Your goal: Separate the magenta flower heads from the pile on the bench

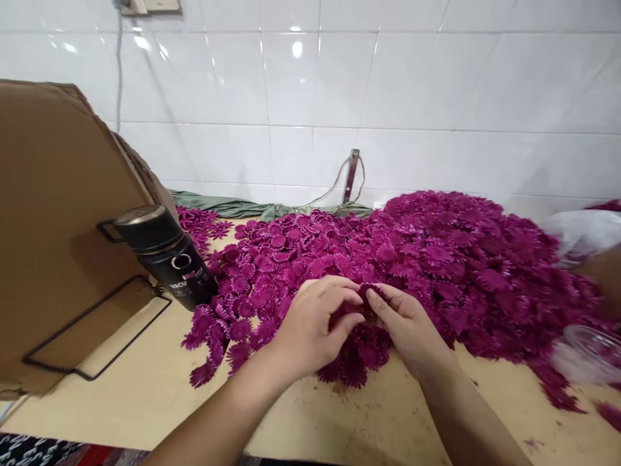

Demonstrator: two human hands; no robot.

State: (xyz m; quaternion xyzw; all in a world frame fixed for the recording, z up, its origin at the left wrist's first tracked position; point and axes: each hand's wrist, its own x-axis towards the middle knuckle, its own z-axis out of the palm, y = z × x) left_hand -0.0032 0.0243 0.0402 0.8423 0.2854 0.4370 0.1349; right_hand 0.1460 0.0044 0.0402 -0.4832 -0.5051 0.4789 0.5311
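While near the flower heap [451,252], a magenta flower [367,308] in the right grip [411,327], left grip [310,322] beside, hold unclear.

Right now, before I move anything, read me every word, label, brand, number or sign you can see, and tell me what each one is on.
"VACU": white letters on the black flask; any further letters are out of sight or unclear.
Smaller print beside it on the flask: too small and blurred to read.
White lettering on the black patterned material, bottom left: tilted and cut off, not surely readable.
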